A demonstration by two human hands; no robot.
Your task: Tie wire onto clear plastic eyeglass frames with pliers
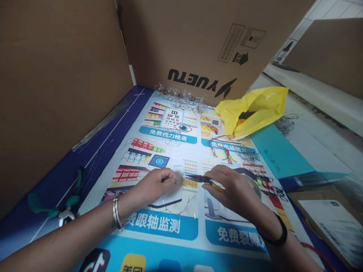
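My left hand (163, 183) is closed in a pinch over the printed sheet, with a blurred, clear round piece (179, 176) at its fingertips. A thin wire (177, 212) with small twists hangs in a loop below that hand and seems to run from it. In my right hand (231, 185) are needle-nose pliers (198, 178) with dark jaws and a yellow handle. Their tips point left and come close to the clear piece; whether they touch it, I cannot tell. My fingers cover most of the pliers' handles.
Cardboard walls (181, 45) stand at the back and left. Tangled wire pieces (181, 96) lie along the back wall. To the right are a yellow bag (255, 109), coloured cords (228, 155), a teal folder (280, 151) and red and black loops (269, 185). Green-handled pliers (66, 215) lie at left.
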